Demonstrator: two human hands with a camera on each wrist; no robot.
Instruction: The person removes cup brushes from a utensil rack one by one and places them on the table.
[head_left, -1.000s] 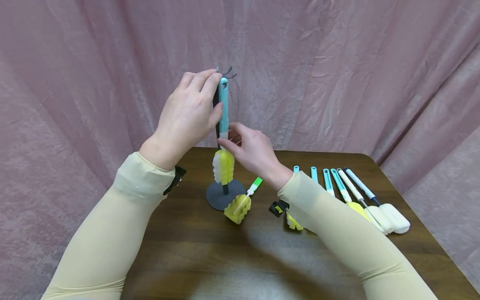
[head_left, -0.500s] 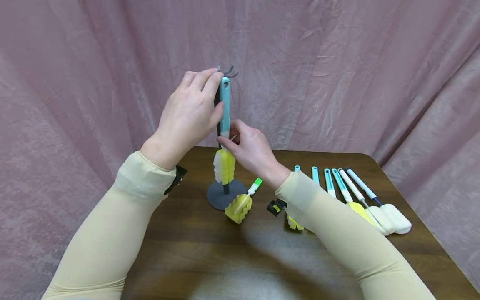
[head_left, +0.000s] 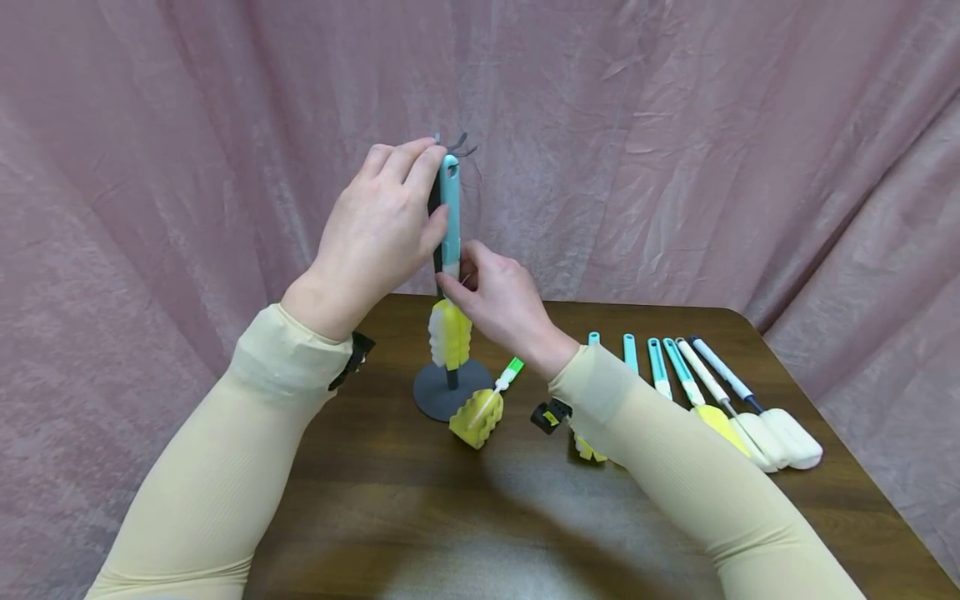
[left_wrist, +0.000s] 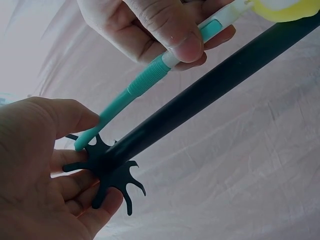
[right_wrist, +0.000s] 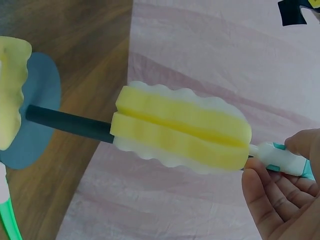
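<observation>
L hand (head_left: 375,233) up at top of the stand, fingers curled round the upper end of the teal-handled sponge brush (head_left: 450,217) and the black hook head (left_wrist: 107,167) of the stand; thumb and fingertips pinch the handle tip right at the hooks. Can't tell if the handle's hole is on a hook yet.

R hand (head_left: 502,304) lower down, thumb + index pinching the brush handle where teal meets white, just above the yellow sponge head (right_wrist: 182,127); other fingers loosely curled behind. So both hands have hold of the same brush.

Brush hangs roughly upright alongside the stand's black pole (left_wrist: 215,85), sponge head down, above the round grey base (head_left: 442,393) and off the table.

Outward: a second yellow sponge brush w/ green handle (head_left: 483,404) lies on the brown wood table (head_left: 420,517), leaning against the base front-right. Further R, a row of brushes (head_left: 697,392) lies side by side: teal handles, then white-handled ones w/ white sponge heads at the far end; part of the row hidden behind R forearm. Both arms in pale yellow sleeves (head_left: 225,450), black wrist clips. Pink wrinkled curtain (head_left: 675,150) behind all.
</observation>
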